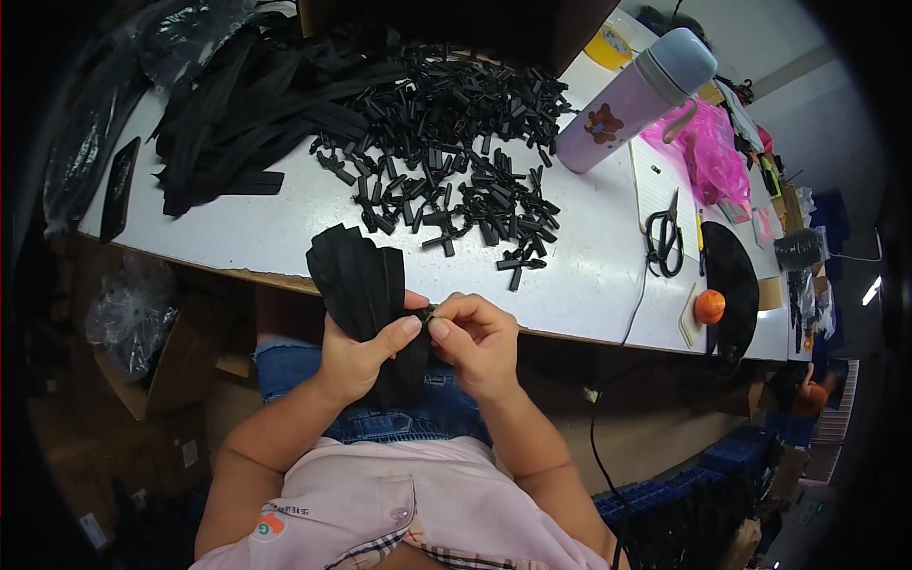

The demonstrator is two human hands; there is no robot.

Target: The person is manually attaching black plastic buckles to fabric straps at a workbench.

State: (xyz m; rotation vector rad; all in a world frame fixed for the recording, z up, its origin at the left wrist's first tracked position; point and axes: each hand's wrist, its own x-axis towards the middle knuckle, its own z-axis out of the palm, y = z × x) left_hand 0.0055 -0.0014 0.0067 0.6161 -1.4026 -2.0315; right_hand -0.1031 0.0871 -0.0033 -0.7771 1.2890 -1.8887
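Note:
My left hand (pixel 356 359) is closed around a fanned bundle of black zipper tapes (pixel 356 280), held in front of the table's near edge, above my lap. Their upper ends spread out over the edge. My right hand (pixel 484 350) meets it fingertip to fingertip, thumb and forefinger pinching a small dark piece at the tapes, which looks like a zipper slider; the fingers partly cover it. Beyond my hands, a large heap of black zipper sliders with long pull tabs (pixel 465 114) covers the middle of the white table (pixel 313 233), some scattered toward me.
More black zipper tapes (pixel 247 104) lie at the left beside a phone (pixel 120 188) and clear plastic bags. A lilac bottle (pixel 627 104) stands right of the heap. Further right are black scissors (pixel 664 237) on paper, a pink bag (pixel 708 152) and an orange round thing (pixel 710 307).

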